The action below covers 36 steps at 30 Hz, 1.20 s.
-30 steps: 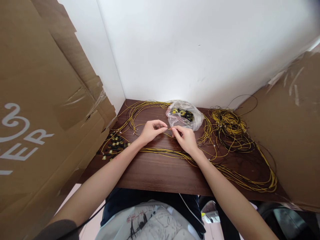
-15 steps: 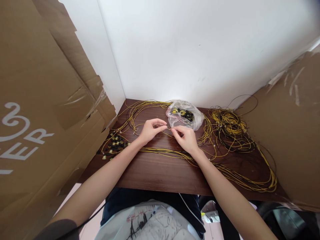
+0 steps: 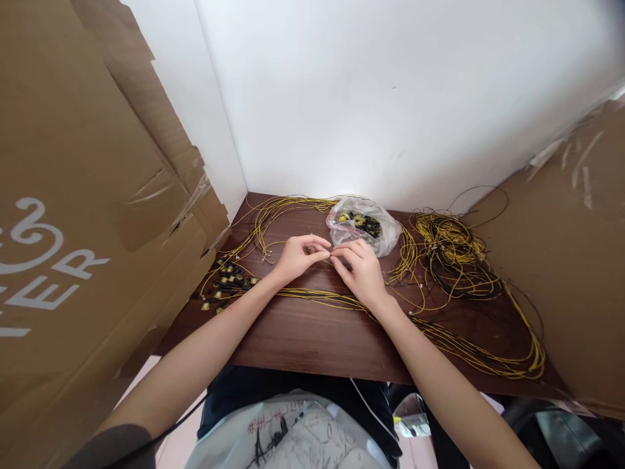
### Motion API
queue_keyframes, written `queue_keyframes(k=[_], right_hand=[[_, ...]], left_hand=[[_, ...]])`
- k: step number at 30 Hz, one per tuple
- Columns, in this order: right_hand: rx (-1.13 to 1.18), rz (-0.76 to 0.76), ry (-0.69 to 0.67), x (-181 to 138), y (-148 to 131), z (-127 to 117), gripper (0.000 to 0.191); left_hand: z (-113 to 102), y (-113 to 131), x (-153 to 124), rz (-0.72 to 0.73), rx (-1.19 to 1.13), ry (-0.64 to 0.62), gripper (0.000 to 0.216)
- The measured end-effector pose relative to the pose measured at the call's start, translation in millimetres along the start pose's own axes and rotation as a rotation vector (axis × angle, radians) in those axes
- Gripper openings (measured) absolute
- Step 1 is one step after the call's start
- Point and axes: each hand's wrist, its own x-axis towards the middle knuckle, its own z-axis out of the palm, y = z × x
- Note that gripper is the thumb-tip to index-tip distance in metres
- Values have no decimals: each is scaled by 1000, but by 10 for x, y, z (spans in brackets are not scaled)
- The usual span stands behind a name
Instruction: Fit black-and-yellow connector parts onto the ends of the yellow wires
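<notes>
Over the middle of the table, my left hand and my right hand meet almost fingertip to fingertip. Each pinches a thin yellow wire, its gripped part mostly hidden by the fingers. Just behind my right hand sits a clear plastic bag holding small black and yellow parts. Below my hands, a bundle of long yellow wires runs across the table. To the left of my left hand lie several small black connectors with yellowish ends.
Coiled yellow and black wires are heaped at the right of the brown table. More wires curve along the back left. Cardboard walls stand on the left and right, with a white panel behind.
My fingertips have come closer together, and the short stretch of wire seen between them is now mostly covered. The whole view has shifted slightly.
</notes>
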Motion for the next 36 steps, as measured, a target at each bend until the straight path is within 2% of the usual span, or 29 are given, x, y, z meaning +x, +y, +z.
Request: queue_keyframes(k=[9, 21, 36], right_hand=[[188, 176, -34, -5, -22, 54, 13], [202, 194, -16, -8, -7, 72, 11], [177, 313, 34, 3, -30, 49, 18]], left_hand=[[10, 15, -3, 0, 12, 8, 21], [13, 20, -3, 16, 8, 31, 21], [21, 32, -2, 36, -42, 31, 23]])
